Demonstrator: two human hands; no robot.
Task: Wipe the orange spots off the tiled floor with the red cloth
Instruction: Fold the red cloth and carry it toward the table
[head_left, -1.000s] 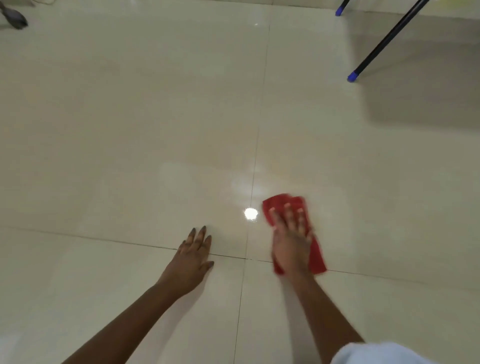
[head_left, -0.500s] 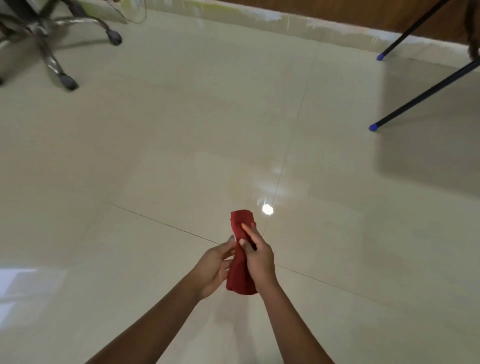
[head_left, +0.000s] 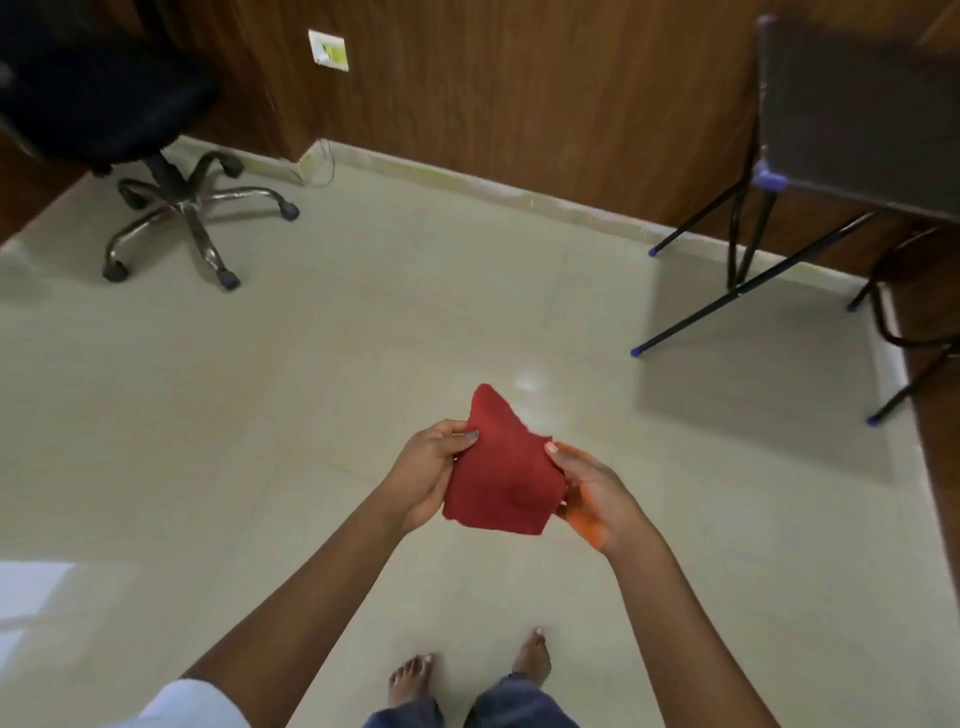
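Red woven cloth (head_left: 501, 467): a narrow rolled bundle half a second ago, now opened into a flat, matte, roughly triangular sheet held in the air above the glossy cream tiled floor (head_left: 311, 389). The left hand (head_left: 426, 475) pinches its left edge and the right hand (head_left: 592, 493), palm tinted orange, pinches its right edge. Newly in view: wood-panelled wall (head_left: 519, 93), black office chair with chrome star base (head_left: 192, 208), bare feet (head_left: 410, 680).

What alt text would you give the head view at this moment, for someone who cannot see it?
The left hand and right hand hold a red cloth spread between them, above a cream tiled floor. An office chair stands at upper left and a black-legged table at upper right, before a wood-panelled wall.
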